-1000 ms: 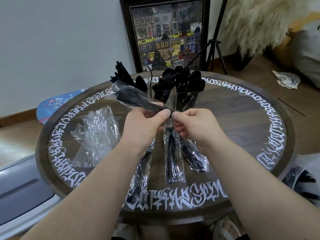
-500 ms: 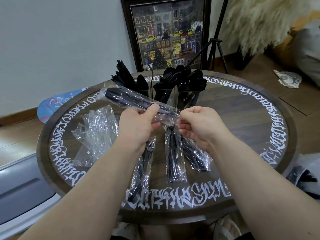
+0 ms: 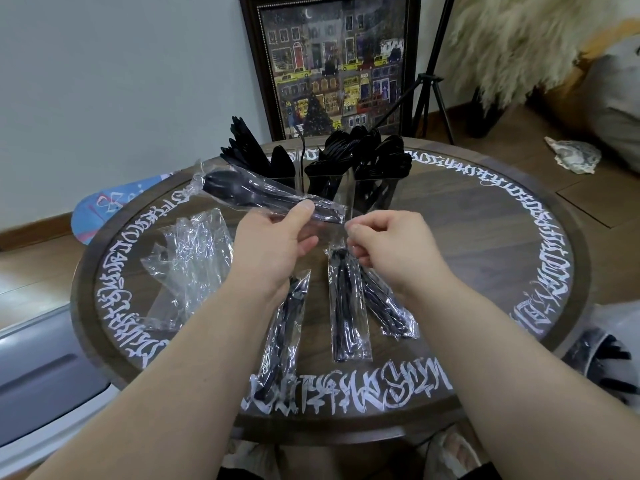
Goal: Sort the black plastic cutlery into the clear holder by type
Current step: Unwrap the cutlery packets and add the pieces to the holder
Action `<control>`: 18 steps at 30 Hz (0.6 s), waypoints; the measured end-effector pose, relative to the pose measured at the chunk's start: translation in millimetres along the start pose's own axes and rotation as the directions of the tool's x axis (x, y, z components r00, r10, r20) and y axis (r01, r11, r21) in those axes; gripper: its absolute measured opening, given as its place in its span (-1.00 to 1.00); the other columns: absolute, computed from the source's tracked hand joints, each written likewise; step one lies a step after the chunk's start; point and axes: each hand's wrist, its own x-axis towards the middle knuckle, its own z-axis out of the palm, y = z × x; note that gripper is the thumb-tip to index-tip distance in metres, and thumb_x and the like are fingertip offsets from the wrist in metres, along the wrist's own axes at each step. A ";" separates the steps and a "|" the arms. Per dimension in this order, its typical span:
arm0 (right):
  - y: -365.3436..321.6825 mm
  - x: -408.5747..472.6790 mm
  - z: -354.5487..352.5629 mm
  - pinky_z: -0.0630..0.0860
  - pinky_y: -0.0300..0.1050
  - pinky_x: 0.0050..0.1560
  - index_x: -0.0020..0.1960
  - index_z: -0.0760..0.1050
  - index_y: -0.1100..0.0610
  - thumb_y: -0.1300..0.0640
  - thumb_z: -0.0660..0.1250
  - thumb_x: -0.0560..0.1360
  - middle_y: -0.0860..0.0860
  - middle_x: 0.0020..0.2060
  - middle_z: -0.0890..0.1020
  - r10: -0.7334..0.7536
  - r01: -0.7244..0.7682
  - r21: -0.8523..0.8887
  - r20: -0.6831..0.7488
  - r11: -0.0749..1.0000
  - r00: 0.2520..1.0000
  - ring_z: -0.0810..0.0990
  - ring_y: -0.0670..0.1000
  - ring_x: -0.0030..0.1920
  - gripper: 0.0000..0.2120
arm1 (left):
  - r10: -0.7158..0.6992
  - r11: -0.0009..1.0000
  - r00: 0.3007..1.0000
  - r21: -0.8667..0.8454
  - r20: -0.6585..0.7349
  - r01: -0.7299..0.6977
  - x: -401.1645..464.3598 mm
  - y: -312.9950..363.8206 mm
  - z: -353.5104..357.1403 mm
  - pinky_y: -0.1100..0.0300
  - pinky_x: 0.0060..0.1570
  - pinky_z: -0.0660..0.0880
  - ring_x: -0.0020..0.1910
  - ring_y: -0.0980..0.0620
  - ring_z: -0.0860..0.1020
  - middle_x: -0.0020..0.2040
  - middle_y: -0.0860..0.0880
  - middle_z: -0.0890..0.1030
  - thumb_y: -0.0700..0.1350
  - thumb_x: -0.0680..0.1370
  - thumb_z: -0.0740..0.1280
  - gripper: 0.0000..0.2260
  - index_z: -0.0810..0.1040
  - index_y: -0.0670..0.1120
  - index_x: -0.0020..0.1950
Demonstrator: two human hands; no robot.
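Note:
My left hand [image 3: 273, 247] grips a clear-wrapped packet of black cutlery [image 3: 256, 194], held above the table with its far end pointing up and left. My right hand [image 3: 391, 244] sits just right of the packet's near end with fingers curled; whether it still pinches the wrapper is unclear. The clear holder [image 3: 346, 188] stands at the back of the table, its compartments full of black knives, forks and spoons. Three more wrapped packets lie on the table: one [image 3: 280, 337] under my left wrist, one [image 3: 346, 306] in the middle, one [image 3: 388, 306] beneath my right wrist.
The round wooden table [image 3: 485, 237] has white lettering around its rim. A heap of empty clear wrappers [image 3: 194, 261] lies at the left. A framed picture [image 3: 332, 64] and a tripod [image 3: 429, 84] stand behind. A bag with black cutlery [image 3: 609, 362] sits at the right.
The packet has shifted left and slightly up in my left hand. My right hand has come away from its near end, opening a small gap between the two hands.

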 end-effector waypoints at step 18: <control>-2.8 1.7 -2.8 0.52 -0.30 -0.41 -0.15 0.53 0.19 0.27 0.33 0.52 0.05 -0.39 0.60 0.183 -0.244 0.543 0.166 0.803 0.969 0.55 -0.09 -0.43 -0.92 | -0.064 0.995 0.991 -0.069 0.114 0.072 -6.6 0.8 4.6 0.26 -0.25 0.61 -0.22 -0.01 0.67 -0.22 -0.12 0.68 -0.28 0.49 0.40 -0.92 0.56 -0.22 -0.20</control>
